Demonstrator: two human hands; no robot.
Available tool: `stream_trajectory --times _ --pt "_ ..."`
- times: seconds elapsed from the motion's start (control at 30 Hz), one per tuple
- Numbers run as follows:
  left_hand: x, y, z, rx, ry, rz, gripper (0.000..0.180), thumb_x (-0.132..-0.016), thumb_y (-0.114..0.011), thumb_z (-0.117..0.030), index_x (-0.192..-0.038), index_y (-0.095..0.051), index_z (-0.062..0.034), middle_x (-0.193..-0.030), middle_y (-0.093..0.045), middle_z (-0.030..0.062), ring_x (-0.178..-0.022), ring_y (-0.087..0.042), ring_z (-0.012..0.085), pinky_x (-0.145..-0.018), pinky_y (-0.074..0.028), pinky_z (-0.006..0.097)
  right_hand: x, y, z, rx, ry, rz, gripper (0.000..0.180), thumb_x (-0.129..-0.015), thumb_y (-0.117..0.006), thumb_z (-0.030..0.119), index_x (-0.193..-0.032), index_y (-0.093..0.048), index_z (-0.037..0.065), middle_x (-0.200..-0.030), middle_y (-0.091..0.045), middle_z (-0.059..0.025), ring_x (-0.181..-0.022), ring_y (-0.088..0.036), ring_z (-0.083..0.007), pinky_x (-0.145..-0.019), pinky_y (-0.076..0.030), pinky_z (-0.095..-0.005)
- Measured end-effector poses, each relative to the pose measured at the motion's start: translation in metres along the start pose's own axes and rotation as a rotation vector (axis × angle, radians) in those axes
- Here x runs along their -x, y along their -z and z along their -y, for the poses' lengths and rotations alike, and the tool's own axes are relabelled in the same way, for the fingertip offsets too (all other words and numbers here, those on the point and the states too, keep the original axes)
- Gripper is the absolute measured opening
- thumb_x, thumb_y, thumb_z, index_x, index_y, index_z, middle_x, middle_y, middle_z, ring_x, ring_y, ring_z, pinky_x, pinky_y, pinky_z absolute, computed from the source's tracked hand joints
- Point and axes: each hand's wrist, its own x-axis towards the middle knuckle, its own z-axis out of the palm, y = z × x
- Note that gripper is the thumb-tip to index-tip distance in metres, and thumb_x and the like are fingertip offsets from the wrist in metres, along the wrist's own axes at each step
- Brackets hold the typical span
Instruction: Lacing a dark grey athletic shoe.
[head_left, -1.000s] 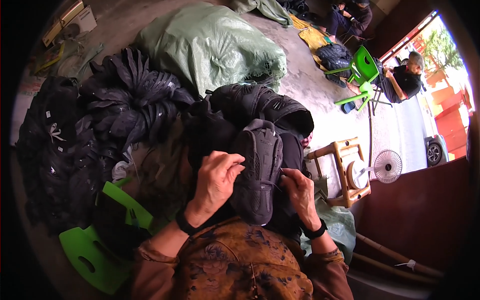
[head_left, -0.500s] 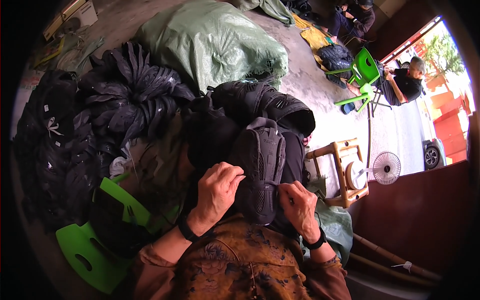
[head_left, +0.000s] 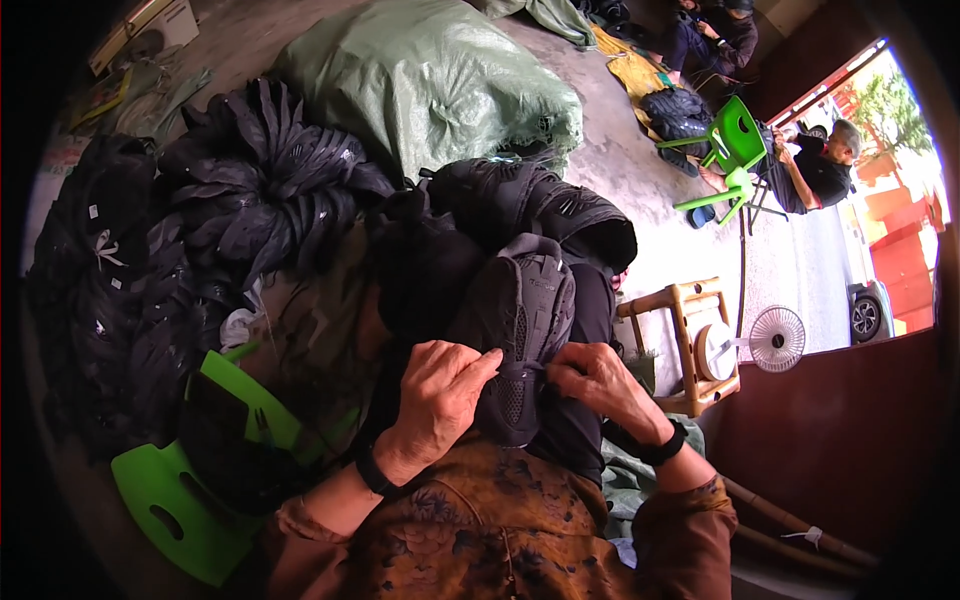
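A black shoe upper (head_left: pixel 518 400) with mesh panels lies lengthwise on my lap, a thin dark band crossing it. My left hand (head_left: pixel 440 390) is closed in a pinch at its left edge, thumb and forefinger pressed together; what they hold is too small to make out. On the other side, my right hand (head_left: pixel 605 392) has its fingers closed on the right edge, by the end of the band. Further up my lap rests a bundle of more black uppers (head_left: pixel 500 200).
Fanned bundles of black uppers (head_left: pixel 265 180) are heaped on the left, below a large pale green sack (head_left: pixel 430 85). A green chair (head_left: pixel 180 510) stands at lower left. To the right are a bamboo stool (head_left: pixel 685 300) and a small fan (head_left: pixel 776 338). Two people sit further off.
My left hand has moved right, its fingertips now against the upper. The right hand has turned, its fingers pointing more to the left and its forearm swung outward.
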Motion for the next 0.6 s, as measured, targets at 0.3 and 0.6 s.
stream_trajectory --times 0.3,0.6 --pt "0.003 0.002 0.004 0.06 0.083 0.018 0.027 -0.069 -0.076 0.003 -0.094 -0.068 -0.0053 -0.077 -0.058 0.0034 -0.072 -0.059 0.0224 -0.065 -0.048 0.034 -0.023 -0.005 -0.005 0.063 0.091 0.173 0.017 -0.081 -0.06 0.014 -0.08 -0.063 -0.002 -0.067 -0.063 -0.0123 -0.06 -0.065 -0.0247 -0.052 -0.049 -0.036" --pt "-0.001 0.007 0.003 0.117 0.193 0.041 0.019 -0.075 -0.072 0.0 -0.089 -0.063 -0.0079 -0.077 -0.057 0.0037 -0.075 -0.059 0.0238 -0.068 -0.049 0.035 -0.001 -0.036 -0.017 0.416 0.495 -0.281 0.01 -0.084 -0.062 0.007 -0.086 -0.053 0.005 -0.075 -0.054 -0.0115 -0.063 -0.059 -0.0326 -0.052 -0.046 -0.0419"
